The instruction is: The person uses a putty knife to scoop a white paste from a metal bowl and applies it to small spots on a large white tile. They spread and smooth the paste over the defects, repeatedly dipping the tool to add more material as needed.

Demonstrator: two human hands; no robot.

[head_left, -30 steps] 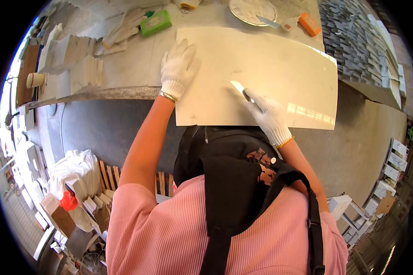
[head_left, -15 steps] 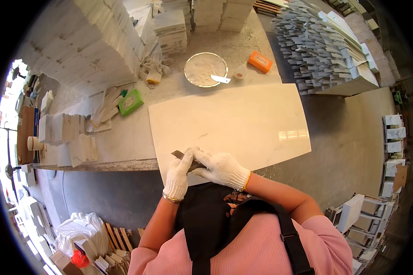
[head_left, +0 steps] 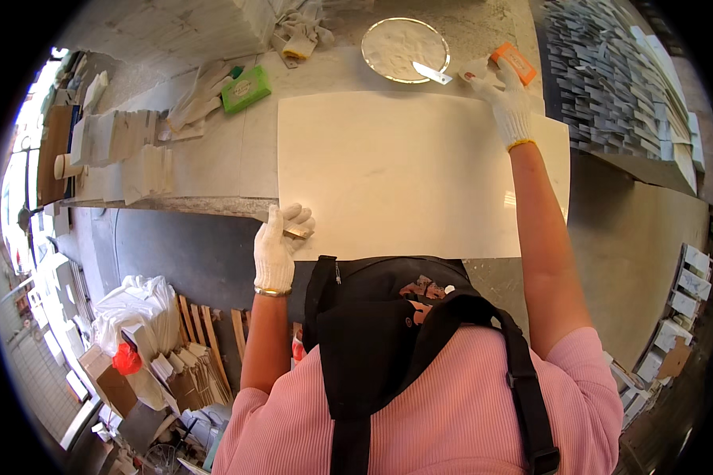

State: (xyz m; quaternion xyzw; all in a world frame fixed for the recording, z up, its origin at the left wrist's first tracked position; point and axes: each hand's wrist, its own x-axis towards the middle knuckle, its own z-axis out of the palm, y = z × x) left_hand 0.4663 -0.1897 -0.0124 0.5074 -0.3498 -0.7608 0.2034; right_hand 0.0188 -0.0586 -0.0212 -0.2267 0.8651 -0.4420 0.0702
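A large, glossy white slab [head_left: 388,174] lies in front of me on the worktable. My left hand [head_left: 276,249], in a white knit glove, is at its near left corner, fingers curled around a small metal scraper blade [head_left: 297,232]. Across the slab's far right edge stretches my gloved right hand [head_left: 505,101]. Its fingers are spread at a small whitish bottle [head_left: 471,71] with a red mark, partly hidden by the glove. Beside those fingertips sits an orange box [head_left: 515,63]. Left of the bottle, a bowl of pale powder [head_left: 400,43] holds a white-bladed spatula [head_left: 432,73].
A green box [head_left: 246,89] and spare gloves [head_left: 198,99] lie on the table's left part, near stacked pale tiles [head_left: 111,138]. More tile stacks [head_left: 602,79] stand at the far right. White plastic sheeting [head_left: 139,309] and cardboard pieces [head_left: 194,368] are on the floor at lower left.
My hands have come apart. The right one has moved far and right to the bottle, while the left has shifted left, keeping the scraper blade. The view has shifted and turned slightly.
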